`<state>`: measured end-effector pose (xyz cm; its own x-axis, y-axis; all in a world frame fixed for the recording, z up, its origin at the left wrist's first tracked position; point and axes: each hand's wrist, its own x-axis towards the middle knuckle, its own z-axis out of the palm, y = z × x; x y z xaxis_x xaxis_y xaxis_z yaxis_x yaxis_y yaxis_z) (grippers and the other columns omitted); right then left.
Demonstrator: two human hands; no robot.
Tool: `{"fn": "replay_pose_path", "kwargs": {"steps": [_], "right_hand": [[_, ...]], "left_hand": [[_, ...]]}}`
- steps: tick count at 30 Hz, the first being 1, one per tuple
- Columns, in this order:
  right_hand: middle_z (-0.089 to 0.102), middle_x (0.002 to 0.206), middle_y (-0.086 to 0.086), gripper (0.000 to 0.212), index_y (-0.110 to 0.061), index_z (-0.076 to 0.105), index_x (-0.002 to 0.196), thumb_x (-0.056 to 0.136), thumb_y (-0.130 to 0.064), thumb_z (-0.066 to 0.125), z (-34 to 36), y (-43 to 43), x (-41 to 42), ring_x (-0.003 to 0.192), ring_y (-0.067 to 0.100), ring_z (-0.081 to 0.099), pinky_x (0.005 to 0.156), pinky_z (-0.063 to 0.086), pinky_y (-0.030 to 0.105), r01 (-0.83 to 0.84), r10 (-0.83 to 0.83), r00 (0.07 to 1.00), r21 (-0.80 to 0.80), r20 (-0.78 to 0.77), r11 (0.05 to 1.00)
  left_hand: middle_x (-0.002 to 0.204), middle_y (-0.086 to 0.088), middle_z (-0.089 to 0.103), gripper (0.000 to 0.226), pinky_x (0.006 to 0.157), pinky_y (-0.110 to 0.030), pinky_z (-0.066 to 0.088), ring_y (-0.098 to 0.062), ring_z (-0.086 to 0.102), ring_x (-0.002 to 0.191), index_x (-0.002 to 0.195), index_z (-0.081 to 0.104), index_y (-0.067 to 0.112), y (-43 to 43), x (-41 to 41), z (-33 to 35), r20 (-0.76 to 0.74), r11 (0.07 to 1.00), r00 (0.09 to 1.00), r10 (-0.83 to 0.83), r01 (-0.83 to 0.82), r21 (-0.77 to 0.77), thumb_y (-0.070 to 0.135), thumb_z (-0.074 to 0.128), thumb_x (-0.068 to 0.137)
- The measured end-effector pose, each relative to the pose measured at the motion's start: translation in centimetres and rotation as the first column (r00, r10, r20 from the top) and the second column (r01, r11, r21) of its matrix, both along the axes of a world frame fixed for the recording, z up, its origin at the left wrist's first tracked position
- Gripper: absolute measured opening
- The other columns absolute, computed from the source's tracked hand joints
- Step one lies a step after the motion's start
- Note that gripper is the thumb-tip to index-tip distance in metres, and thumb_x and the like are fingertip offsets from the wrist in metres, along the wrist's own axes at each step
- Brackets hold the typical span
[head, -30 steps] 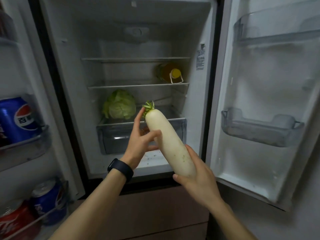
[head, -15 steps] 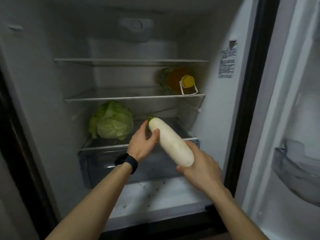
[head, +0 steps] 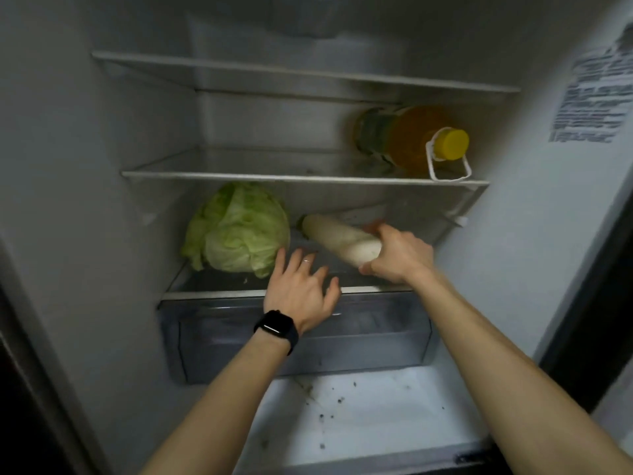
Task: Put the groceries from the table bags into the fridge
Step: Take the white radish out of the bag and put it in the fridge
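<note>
The right hand [head: 397,257] curls its fingers round the near end of the long white radish [head: 339,240], hiding that end. The radish lies slantwise over the right half of the fridge's lowest glass shelf [head: 212,294]. Its dim far tip is just beside the pale green round cabbage [head: 239,228], and whether it rests fully on the glass cannot be told. The left hand [head: 301,289], fingers spread and holding nothing, is at the shelf's front edge.
</note>
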<state>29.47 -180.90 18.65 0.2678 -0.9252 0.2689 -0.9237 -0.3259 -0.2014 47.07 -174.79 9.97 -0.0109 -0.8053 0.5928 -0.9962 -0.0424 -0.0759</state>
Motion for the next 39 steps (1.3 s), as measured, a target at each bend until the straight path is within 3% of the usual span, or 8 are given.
{"fn": "replay_pose_path", "kwargs": {"steps": [4, 8, 13, 20, 24, 29, 31, 39], "right_hand": [[0.056, 0.138, 0.003, 0.073, -0.037, 0.044, 0.140, 0.076, -0.059, 0.073, -1.7, -1.7, -0.1, 0.122, 0.029, 0.056, 0.090, 0.047, 0.039, -0.058, 0.059, 0.998, -0.040, 0.022, 0.998], [0.053, 0.136, 0.010, 0.076, -0.037, 0.040, 0.145, 0.080, -0.071, 0.062, -3.7, -1.5, -1.9, 0.119, 0.039, 0.053, 0.093, 0.050, 0.046, 0.006, -0.010, 0.999, -0.124, -0.031, 0.992], [0.051, 0.137, 0.016, 0.069, -0.030, 0.041, 0.150, 0.088, -0.052, 0.064, -7.6, -1.4, -2.8, 0.111, 0.044, 0.050, 0.098, 0.041, 0.044, 0.024, 0.009, 0.990, -0.235, 0.140, 0.972], [0.060, 0.128, 0.019, 0.068, -0.026, 0.044, 0.149, 0.089, -0.047, 0.069, -6.1, -4.2, -3.0, 0.119, 0.038, 0.050, 0.097, 0.033, 0.039, -0.076, 0.099, 0.984, -0.156, 0.147, 0.985], [0.058, 0.127, 0.018, 0.069, -0.032, 0.045, 0.148, 0.086, -0.055, 0.066, -6.7, -4.5, -2.7, 0.116, 0.042, 0.051, 0.099, 0.041, 0.044, -0.004, 0.042, 0.973, -0.165, 0.226, 0.986], [0.054, 0.138, 0.008, 0.068, -0.036, 0.043, 0.145, 0.085, -0.067, 0.051, -7.2, -3.7, -2.8, 0.121, 0.039, 0.049, 0.101, 0.044, 0.048, 0.081, -0.046, 0.981, -0.181, 0.191, 0.980], [0.056, 0.136, 0.008, 0.067, -0.031, 0.049, 0.140, 0.084, -0.067, 0.043, -7.7, -3.4, -3.2, 0.121, 0.039, 0.051, 0.101, 0.045, 0.048, 0.085, -0.028, 0.967, -0.214, 0.253, 0.973], [0.054, 0.144, 0.010, 0.047, -0.020, 0.067, 0.128, 0.091, -0.045, 0.051, -13.0, 4.3, -5.3, 0.134, 0.032, 0.047, 0.115, 0.031, 0.037, 0.137, 0.038, 0.859, -0.301, 0.510, 0.944]], "left_hand": [[0.113, -0.016, 0.070, 0.047, 0.117, -0.049, 0.018, -0.035, 0.056, 0.116, 0.089, 0.078, 0.020, -0.2, -0.1, 0.0, -0.035, 0.999, 0.998, 0.050, -0.050, 0.016, 0.047, 0.041, 0.089], [0.117, -0.014, 0.069, 0.053, 0.119, -0.045, 0.009, -0.032, 0.053, 0.122, 0.097, 0.077, 0.024, -0.2, -0.1, -0.1, -0.026, 0.997, 0.998, 0.066, -0.065, 0.037, 0.050, 0.032, 0.089], [0.123, -0.016, 0.067, 0.052, 0.119, -0.045, 0.007, -0.033, 0.050, 0.127, 0.102, 0.077, 0.024, 0.0, -0.1, 0.0, -0.024, 0.998, 0.998, 0.064, -0.063, 0.029, 0.051, 0.034, 0.089], [0.126, -0.015, 0.065, 0.054, 0.119, -0.045, 0.005, -0.033, 0.046, 0.131, 0.110, 0.075, 0.025, -0.2, -0.2, 0.0, -0.033, 0.998, 0.998, 0.062, -0.061, 0.020, 0.052, 0.033, 0.088], [0.127, -0.016, 0.064, 0.055, 0.120, -0.044, 0.004, -0.032, 0.045, 0.132, 0.105, 0.076, 0.026, -0.1, -0.1, 0.0, -0.034, 0.997, 0.997, 0.069, -0.068, 0.030, 0.054, 0.032, 0.088], [0.126, -0.016, 0.065, 0.055, 0.120, -0.044, 0.004, -0.031, 0.046, 0.131, 0.100, 0.077, 0.024, 0.1, -0.1, 0.1, -0.040, 0.997, 0.997, 0.066, -0.064, 0.050, 0.052, 0.031, 0.088], [0.123, -0.015, 0.066, 0.053, 0.120, -0.044, 0.006, -0.031, 0.048, 0.128, 0.096, 0.077, 0.023, 0.1, -0.2, 0.2, -0.042, 0.997, 0.997, 0.065, -0.063, 0.054, 0.051, 0.033, 0.088], [0.121, -0.014, 0.067, 0.047, 0.119, -0.047, 0.007, -0.031, 0.051, 0.124, 0.093, 0.077, 0.022, -0.1, -0.1, -0.3, -0.027, 0.997, 0.998, 0.062, -0.061, 0.042, 0.048, 0.038, 0.089]]}}
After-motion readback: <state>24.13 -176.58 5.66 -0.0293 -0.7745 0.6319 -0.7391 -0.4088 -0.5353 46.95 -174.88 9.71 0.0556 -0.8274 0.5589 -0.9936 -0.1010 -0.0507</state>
